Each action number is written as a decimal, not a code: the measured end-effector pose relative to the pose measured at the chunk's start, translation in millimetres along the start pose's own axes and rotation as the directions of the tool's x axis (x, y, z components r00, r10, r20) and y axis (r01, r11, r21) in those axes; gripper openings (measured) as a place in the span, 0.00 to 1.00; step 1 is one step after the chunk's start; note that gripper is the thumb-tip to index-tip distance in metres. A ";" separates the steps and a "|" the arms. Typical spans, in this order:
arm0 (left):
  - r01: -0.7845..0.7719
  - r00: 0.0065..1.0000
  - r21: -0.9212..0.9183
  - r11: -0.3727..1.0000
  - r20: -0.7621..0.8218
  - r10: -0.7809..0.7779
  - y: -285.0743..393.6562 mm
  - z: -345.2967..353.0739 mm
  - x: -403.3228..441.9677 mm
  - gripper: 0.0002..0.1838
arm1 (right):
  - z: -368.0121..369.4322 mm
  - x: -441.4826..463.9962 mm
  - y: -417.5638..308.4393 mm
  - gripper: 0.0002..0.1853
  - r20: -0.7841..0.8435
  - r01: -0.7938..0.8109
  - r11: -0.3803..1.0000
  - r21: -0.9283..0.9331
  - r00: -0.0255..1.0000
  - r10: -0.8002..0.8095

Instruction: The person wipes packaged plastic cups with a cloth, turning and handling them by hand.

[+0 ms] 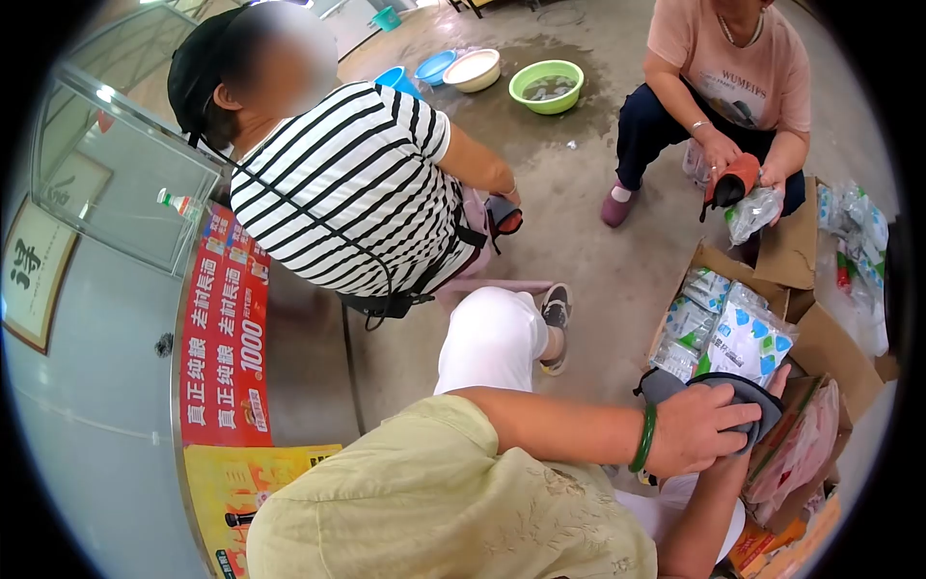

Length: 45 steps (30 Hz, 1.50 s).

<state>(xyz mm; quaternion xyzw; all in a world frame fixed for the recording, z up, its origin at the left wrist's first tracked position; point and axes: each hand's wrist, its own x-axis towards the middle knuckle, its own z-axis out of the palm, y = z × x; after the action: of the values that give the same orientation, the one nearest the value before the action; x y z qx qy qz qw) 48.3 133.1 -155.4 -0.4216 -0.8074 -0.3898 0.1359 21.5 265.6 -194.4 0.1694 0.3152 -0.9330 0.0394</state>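
Observation:
A grey cloth item with black edging [745,391] lies between my two hands; its exact kind I cannot make out. My left hand [699,425], a green bangle at its wrist, presses on it from above with fingers bent across the cloth. From below, my right hand [779,379] supports it, mostly hidden by the cloth, with fingertips showing at the far edge. Just beyond them, a cardboard box [719,259] holds several clear packets with blue and white print [743,338].
Pink plastic bags [801,449] fill another carton at right. A person in a striped shirt [347,183] sits at left; another person [728,58] squats opposite, holding a red and black item [738,179]. Basins, including a green one [547,87], stand on the wet floor.

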 end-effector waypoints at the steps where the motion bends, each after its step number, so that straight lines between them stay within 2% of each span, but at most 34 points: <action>1: -0.013 1.000 -0.014 1.000 0.000 0.013 0.4 -0.6 -0.3 0.19 | 5.9 -2.4 -0.2 0.30 -0.049 -0.005 1.000 0.015 0.999 0.006; 3: -0.029 1.000 -0.026 0.999 0.000 0.029 -2.4 -0.2 -0.7 0.18 | 5.2 -3.3 0.5 0.32 -0.094 -0.007 1.000 0.030 0.996 0.009; 4: -0.059 0.998 -0.039 0.998 -0.021 0.058 -6.0 1.2 0.1 0.18 | 1.1 -4.2 0.0 0.32 0.128 -0.056 0.995 0.083 0.991 0.045; 5: -0.089 0.995 -0.051 0.995 -0.042 0.087 -8.8 2.5 0.2 0.19 | -0.4 -5.1 -0.9 0.33 0.345 -0.113 0.986 0.122 0.936 0.065; 6: -0.093 0.995 -0.052 0.994 -0.043 0.091 -11.3 3.3 -0.7 0.19 | -0.3 -5.1 -1.9 0.33 0.345 -0.110 0.986 0.122 0.936 0.061; 8: -0.186 0.983 -0.055 0.981 -0.022 0.185 -13.3 -0.2 -1.6 0.18 | 15.0 -8.5 -4.4 0.34 0.201 -0.158 0.961 0.226 0.973 0.112; 9: -0.187 0.982 -0.055 0.981 -0.022 0.186 -14.1 -0.6 -3.7 0.18 | 16.8 -8.2 -4.0 0.34 0.201 -0.156 0.962 0.226 0.973 0.111; 11: -0.298 0.954 0.055 0.953 0.002 0.298 -16.9 -1.1 -9.4 0.17 | 17.5 -7.3 -3.2 0.34 0.409 -0.160 0.981 0.109 0.907 0.102; 12: -0.299 0.954 0.054 0.953 0.002 0.299 -19.2 -2.0 -12.8 0.17 | 14.1 -5.6 -4.1 0.34 0.408 -0.159 0.981 0.109 0.907 0.101; 14: -0.381 0.924 0.144 0.913 0.026 0.382 -24.0 -8.7 -18.2 0.17 | 5.0 -0.6 -6.6 0.33 0.425 -0.261 0.961 0.091 0.883 0.200; 15: -0.383 0.923 0.150 0.911 0.035 0.382 -25.1 -12.0 -21.3 0.17 | 3.9 -0.6 -5.4 0.35 0.314 -0.230 0.965 0.123 0.932 0.182; 18: -0.415 0.908 0.231 0.880 0.054 0.415 -35.3 -3.1 -37.9 0.18 | 8.5 2.9 -10.6 0.36 0.356 -0.242 0.957 0.158 0.918 0.173; 19: -0.392 0.920 0.225 0.892 0.104 0.378 -41.4 -4.7 -43.6 0.18 | 7.9 3.7 -18.1 0.37 0.331 -0.259 0.938 0.229 0.927 0.175; 21: -0.230 0.951 0.275 0.934 0.265 0.156 -59.3 -14.6 -54.8 0.18 | 4.9 4.4 -28.3 0.37 0.396 -0.254 0.926 0.281 0.909 0.129; 23: 0.099 0.990 0.288 0.953 0.067 -0.123 -91.5 -16.8 -60.9 0.18 | 10.9 -4.5 -33.3 0.37 0.443 -0.257 0.922 0.290 0.890 0.109; 25: 0.463 0.882 0.238 0.854 -0.033 -0.469 -107.7 -37.9 -66.1 0.18 | 19.7 -12.8 -35.6 0.37 0.626 -0.251 0.950 0.187 0.776 0.082; 26: 0.614 0.789 0.102 0.783 -0.069 -0.610 -122.6 -42.2 -73.0 0.18 | 12.9 -9.8 -33.7 0.37 0.604 -0.232 0.954 0.189 0.793 0.073; 27: 0.737 0.671 -0.054 0.673 -0.057 -0.739 -133.3 -41.8 -77.8 0.19 | -0.8 -6.7 -27.4 0.37 0.370 -0.117 0.969 0.216 0.928 0.030; 28: 0.802 0.589 -0.112 0.587 -0.020 -0.808 -134.3 -49.9 -73.9 0.20 | -17.7 -6.4 -25.9 0.37 0.097 0.012 0.979 0.203 0.995 -0.033; 29: 0.721 0.679 -0.113 0.684 -0.081 -0.729 -143.6 -52.2 -79.1 0.20 | -26.1 -3.7 -22.1 0.37 0.091 0.011 0.991 0.131 0.996 -0.023; 30: 0.790 0.546 -0.340 0.510 0.016 -0.837 -121.2 -70.5 -56.1 0.21 | -27.7 0.1 -16.9 0.37 0.088 0.005 0.998 0.057 0.996 -0.010; 31: 0.714 0.498 -0.609 0.346 0.094 -0.862 -121.7 -75.3 -51.0 0.22 | -29.4 4.0 -12.7 0.37 0.149 -0.039 0.998 0.052 0.988 0.030; 32: 0.579 0.456 -0.803 0.139 0.178 -0.872 -123.1 -77.1 -46.4 0.23 | -25.5 6.4 -9.6 0.37 0.224 -0.088 0.995 0.048 0.972 0.075; 34: 0.374 0.572 -0.918 0.130 0.118 -0.811 -106.8 -87.0 -25.4 0.25 | 8.5 -5.2 -18.2 0.37 0.448 -0.176 0.984 0.001 0.880 0.157; 35: 0.370 0.573 -0.921 0.125 0.120 -0.810 -94.1 -92.3 -14.7 0.25 | 11.5 -8.1 -17.8 0.36 0.383 -0.171 0.985 -0.025 0.908 0.168; 36: 0.360 0.645 -0.916 0.179 0.105 -0.757 -80.9 -97.9 -6.1 0.26 | 5.2 -7.6 -15.6 0.36 0.391 -0.177 0.984 -0.026 0.904 0.173; 37: 0.347 0.708 -0.906 0.243 0.084 -0.701 -72.3 -100.8 -3.8 0.27 | -9.6 -6.9 -11.2 0.36 0.248 -0.148 0.979 -0.140 0.952 0.179; 38: 0.406 0.772 -0.833 0.377 0.091 -0.629 -66.1 -99.2 -2.6 0.28 | -19.6 -6.8 -8.2 0.36 0.115 -0.137 0.958 -0.253 0.979 0.170; 39: 0.264 0.920 -0.670 0.693 -0.041 -0.390 -66.9 -88.3 -1.6 0.28 | -25.8 -7.4 -8.3 0.34 0.083 -0.190 0.931 -0.310 0.971 0.226; 40: 0.202 0.968 -0.417 0.886 -0.054 -0.246 -56.3 -83.8 4.3 0.27 | -33.9 -6.8 -7.3 0.31 0.067 -0.243 0.899 -0.364 0.956 0.285; 41: 0.108 0.994 -0.158 0.982 -0.007 -0.110 -46.6 -77.1 13.5 0.27 | -51.4 -0.5 -6.3 0.30 0.158 -0.235 0.911 -0.340 0.940 0.301; 42: 0.031 0.999 -0.098 0.995 0.015 -0.030 -48.2 -72.9 11.2 0.28 | -50.1 8.0 7.8 0.29 0.256 -0.224 0.921 -0.319 0.915 0.311; 44: 0.166 0.985 -0.043 0.985 -0.027 -0.168 -44.4 -52.8 8.3 0.27 | -30.4 3.4 9.0 0.28 0.221 -0.242 0.946 -0.213 0.932 0.288; 45: 0.169 0.985 -0.020 0.985 -0.031 -0.169 -51.3 -50.4 6.3 0.27 | -29.7 4.8 12.7 0.28 0.242 -0.246 0.946 -0.210 0.925 0.294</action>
<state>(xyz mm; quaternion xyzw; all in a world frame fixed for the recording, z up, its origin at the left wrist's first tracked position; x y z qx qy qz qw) -1.4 81.7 -145.1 -0.3462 -0.8345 -0.4138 0.1119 27.9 273.4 -225.5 0.0784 0.3613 -0.9015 0.2251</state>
